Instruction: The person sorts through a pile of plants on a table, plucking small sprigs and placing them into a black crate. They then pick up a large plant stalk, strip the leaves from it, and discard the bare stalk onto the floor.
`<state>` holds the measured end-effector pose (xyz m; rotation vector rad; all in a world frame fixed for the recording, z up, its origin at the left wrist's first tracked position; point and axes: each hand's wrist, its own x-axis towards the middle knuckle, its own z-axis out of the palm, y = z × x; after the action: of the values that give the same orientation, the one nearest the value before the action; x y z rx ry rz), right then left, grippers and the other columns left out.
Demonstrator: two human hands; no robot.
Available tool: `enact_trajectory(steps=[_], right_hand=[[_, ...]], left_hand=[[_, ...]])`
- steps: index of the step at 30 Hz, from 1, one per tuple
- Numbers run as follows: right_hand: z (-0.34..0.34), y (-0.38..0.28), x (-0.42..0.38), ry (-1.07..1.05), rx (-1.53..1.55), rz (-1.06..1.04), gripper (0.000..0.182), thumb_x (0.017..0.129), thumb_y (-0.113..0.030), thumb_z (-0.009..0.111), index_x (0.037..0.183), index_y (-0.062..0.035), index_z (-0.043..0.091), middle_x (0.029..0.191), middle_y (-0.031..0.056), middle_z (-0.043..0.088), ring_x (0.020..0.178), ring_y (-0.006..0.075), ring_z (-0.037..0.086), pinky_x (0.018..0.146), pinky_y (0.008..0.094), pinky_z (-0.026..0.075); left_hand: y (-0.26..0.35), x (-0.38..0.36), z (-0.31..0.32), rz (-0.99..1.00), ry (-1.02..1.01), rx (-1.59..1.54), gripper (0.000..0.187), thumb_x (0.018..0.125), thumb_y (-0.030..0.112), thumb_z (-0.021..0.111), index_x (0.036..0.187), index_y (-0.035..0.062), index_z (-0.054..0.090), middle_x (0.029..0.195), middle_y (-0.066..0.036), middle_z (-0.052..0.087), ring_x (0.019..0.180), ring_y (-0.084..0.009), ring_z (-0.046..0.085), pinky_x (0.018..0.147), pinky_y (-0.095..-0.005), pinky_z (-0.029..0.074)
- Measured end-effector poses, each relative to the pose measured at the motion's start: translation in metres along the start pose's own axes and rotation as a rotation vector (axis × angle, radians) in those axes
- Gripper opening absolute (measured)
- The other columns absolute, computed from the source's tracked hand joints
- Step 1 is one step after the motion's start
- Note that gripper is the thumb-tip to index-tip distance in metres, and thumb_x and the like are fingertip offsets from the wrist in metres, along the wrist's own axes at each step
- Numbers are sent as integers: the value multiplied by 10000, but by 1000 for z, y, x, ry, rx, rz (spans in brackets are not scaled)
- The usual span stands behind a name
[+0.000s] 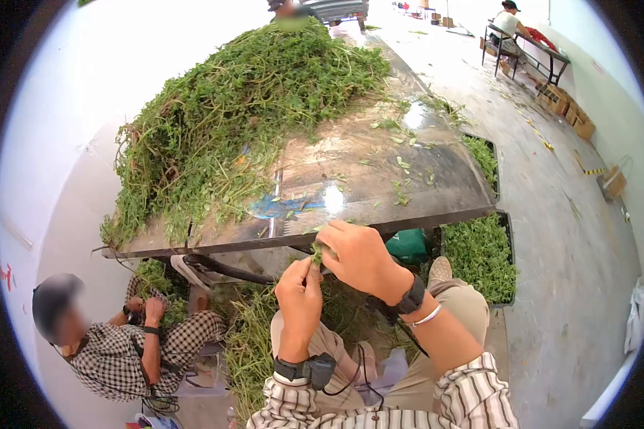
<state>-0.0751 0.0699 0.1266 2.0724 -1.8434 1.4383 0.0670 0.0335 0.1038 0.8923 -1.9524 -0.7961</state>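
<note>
My left hand (pixel 298 294) is closed in a pinch on a small green sprig (pixel 316 253), just in front of the table's near edge. Beside it on the right, my right hand (pixel 358 259) is closed too, its curled fingers touching the top of the same sprig. The two hands nearly meet. Beyond them, a large heap of leafy green stems (pixel 229 93) covers the left and far part of the worn table (pixel 379 179). Loose leaves lie scattered on the tabletop.
A crate of greens (pixel 479 254) stands right of my knees, another (pixel 481 159) beyond it. Cut stems (pixel 254 343) lie by my left leg. A co-worker in a checkered shirt (pixel 111 357) sits at left. Another person sits at a far table (pixel 547 48). Cardboard boxes (pixel 554 100) line the wall.
</note>
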Motion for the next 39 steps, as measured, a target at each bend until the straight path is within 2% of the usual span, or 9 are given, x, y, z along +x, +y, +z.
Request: enact_trajectory(steps=[10, 12, 13, 15, 18, 20, 22, 26, 39], right_hand=[[-19, 0, 3, 157, 239, 168, 141, 725, -53, 557, 838, 28, 577, 773, 193, 576, 717, 348, 561, 656, 363, 456], [-25, 3, 6, 333, 295, 198, 102, 742, -65, 530, 794, 17, 560, 746, 212, 560, 676, 391, 537, 626, 403, 449], [-31, 18, 6, 419, 257, 192, 90, 761, -69, 534, 793, 4, 574, 705, 147, 579, 605, 283, 556, 578, 344, 444], [-67, 9, 11, 482, 560, 643, 74, 794, -90, 551, 827, -42, 598, 683, 24, 559, 580, 123, 513, 522, 270, 406], [-86, 23, 8, 720, 1014, 639, 90, 833, -130, 560, 896, -87, 606, 714, -56, 523, 605, 32, 458, 510, 209, 363], [-86, 24, 8, 752, 990, 650, 104, 845, -140, 552, 925, -93, 600, 727, -57, 523, 603, 32, 449, 509, 207, 363], [-86, 24, 10, 784, 968, 644, 119, 858, -151, 545, 954, -100, 595, 739, -58, 523, 601, 31, 439, 509, 206, 363], [-82, 21, 11, 786, 988, 645, 121, 864, -158, 545, 969, -103, 571, 778, -52, 534, 606, 37, 454, 510, 202, 374], [-79, 37, 3, 779, 1155, 669, 86, 910, -147, 483, 970, -113, 533, 798, -27, 548, 661, 69, 504, 529, 218, 394]], left_hand=[[21, 6, 6, 74, -34, -18, 62, 855, 13, 545, 873, -28, 588, 653, -99, 495, 579, -205, 492, 552, -300, 386], [22, 6, 7, 88, -17, -45, 59, 854, 12, 552, 858, -34, 589, 649, -93, 492, 576, -190, 486, 546, -297, 383], [14, 2, 5, 70, -40, -25, 96, 873, 33, 541, 897, -50, 583, 680, -48, 515, 612, -108, 467, 560, -251, 378], [5, -7, 5, 13, -66, -22, 97, 874, 36, 542, 896, -48, 584, 683, -48, 519, 614, -109, 470, 562, -250, 379], [-14, -21, 14, -46, -102, -15, 100, 866, 45, 551, 896, -43, 587, 685, -60, 530, 617, -123, 481, 574, -257, 392], [-22, -30, 25, -50, -253, -5, 132, 855, 56, 565, 934, -43, 602, 712, -85, 555, 638, -152, 508, 606, -274, 417], [-34, -39, 36, -60, -403, 125, 365, 840, 67, 571, 1194, -9, 523, 996, -154, 579, 812, -212, 574, 722, -305, 461], [-38, -48, 50, -76, -478, 20, 598, 829, 82, 592, 1372, 59, 342, 1357, -169, 358, 886, -238, 577, 779, -329, 479], [-16, 23, 4, 48, -276, -30, 388, 836, 44, 584, 1217, 29, 513, 1293, -129, 425, 858, -168, 585, 730, -283, 483]])
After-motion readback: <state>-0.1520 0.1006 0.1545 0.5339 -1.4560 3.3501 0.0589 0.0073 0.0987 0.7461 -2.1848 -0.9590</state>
